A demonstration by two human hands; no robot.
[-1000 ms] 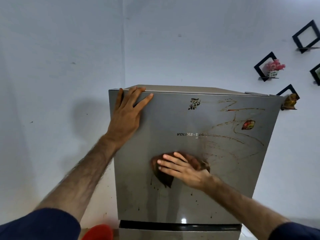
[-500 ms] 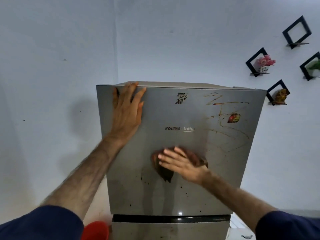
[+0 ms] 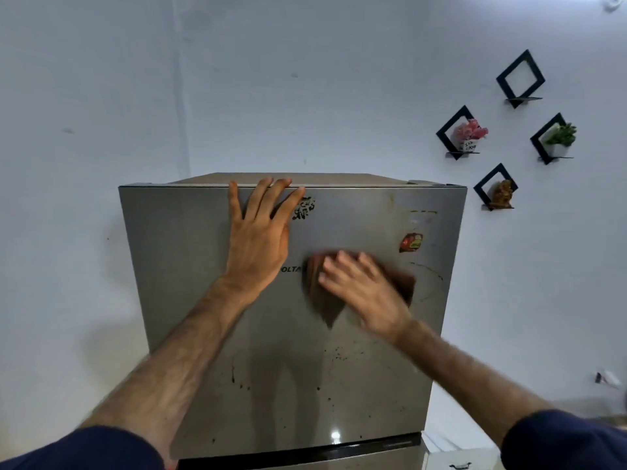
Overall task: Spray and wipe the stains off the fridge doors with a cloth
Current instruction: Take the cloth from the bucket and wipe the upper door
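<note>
Since a second ago, the brown cloth [image 3: 325, 296] has climbed up and to the right across the upper fridge door [image 3: 190, 300], clearing most orange scrawls. It sits mid-door, pressed flat under the right hand [image 3: 364, 288], fingers spread. Remaining streaks [image 3: 429, 270] lie at its three o'clock, dark specks [image 3: 336, 354] at six (right hand nearer both). At ten o'clock, the left hand [image 3: 259, 239] braces flat, fingertips at the door's top edge.

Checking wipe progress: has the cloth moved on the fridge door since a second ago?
Yes. The cloth under the right hand has gone up and right, from below the brand lettering to level with it, nearer the red sticker.
</note>
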